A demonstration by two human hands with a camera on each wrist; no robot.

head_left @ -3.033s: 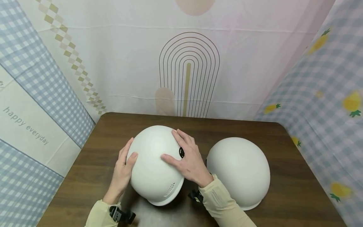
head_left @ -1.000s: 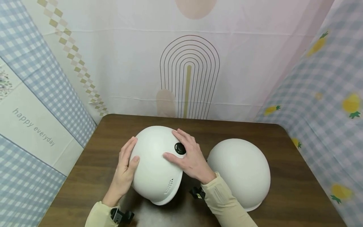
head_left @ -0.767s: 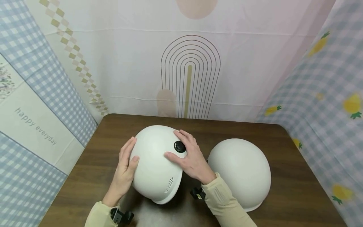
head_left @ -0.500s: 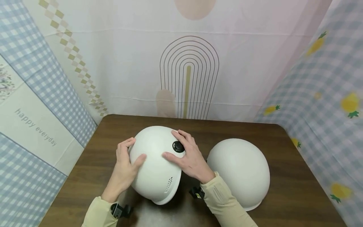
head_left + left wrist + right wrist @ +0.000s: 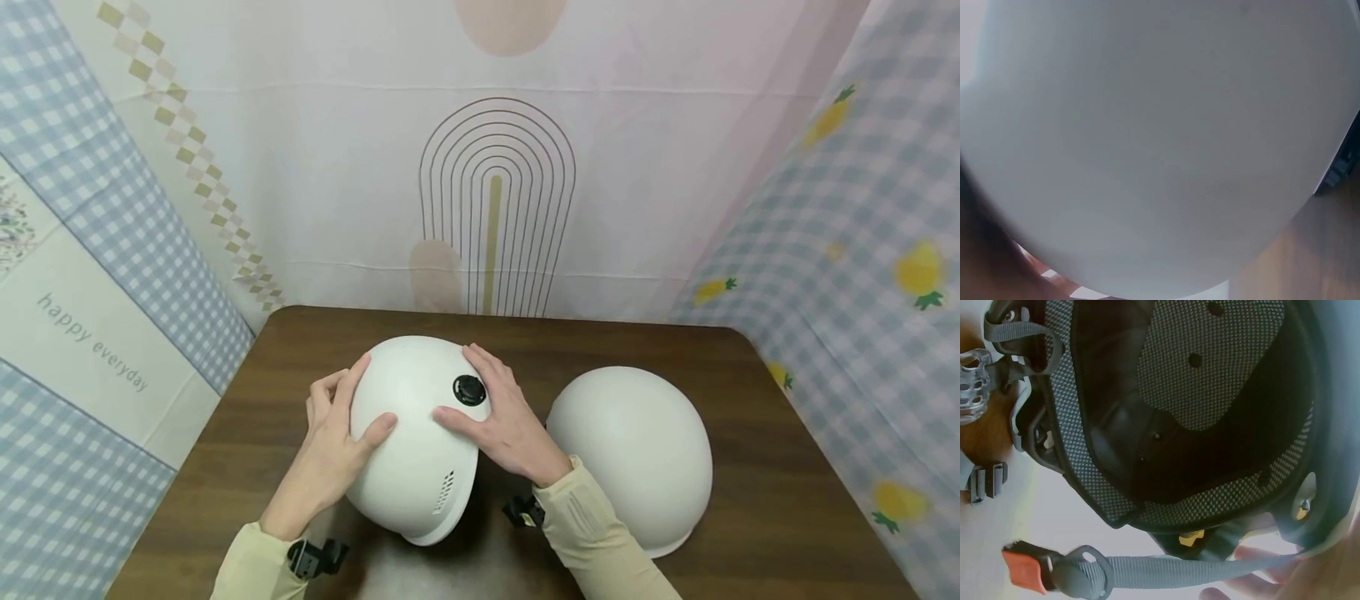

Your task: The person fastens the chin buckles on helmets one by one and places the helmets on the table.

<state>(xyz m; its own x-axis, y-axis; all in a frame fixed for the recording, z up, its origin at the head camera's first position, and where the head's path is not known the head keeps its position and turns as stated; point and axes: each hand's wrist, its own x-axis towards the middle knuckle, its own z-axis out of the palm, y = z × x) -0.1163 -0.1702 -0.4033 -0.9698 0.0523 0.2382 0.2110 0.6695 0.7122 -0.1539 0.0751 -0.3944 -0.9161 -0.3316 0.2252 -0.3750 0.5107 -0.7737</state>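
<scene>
A white helmet [image 5: 408, 417] sits tilted between my two hands at the left middle of the table in the head view. My left hand [image 5: 330, 442] grips its left side, the thumb lying across the shell. On the right side my right hand [image 5: 510, 425] grips it, thumb beside a round black disc [image 5: 469, 390]. Small slots [image 5: 444, 492] run near the lower rim. The left wrist view is filled by the smooth shell [image 5: 1160, 137]. Inside, the right wrist view shows a dark padded lining [image 5: 1210, 369], a grey chin strap [image 5: 1172, 572] and an orange-and-black buckle [image 5: 1025, 570].
Right of my right forearm a second white helmet [image 5: 633, 458] rests dome up on the brown wooden table [image 5: 780, 500]. A white patterned cloth [image 5: 337, 183] hangs behind, with blue checked cloth [image 5: 847, 292] at the sides.
The helmet has turned, bringing the round black disc out from under my right hand. My left hand has shifted its fingers, its thumb now farther across the shell. The second helmet has stayed put.
</scene>
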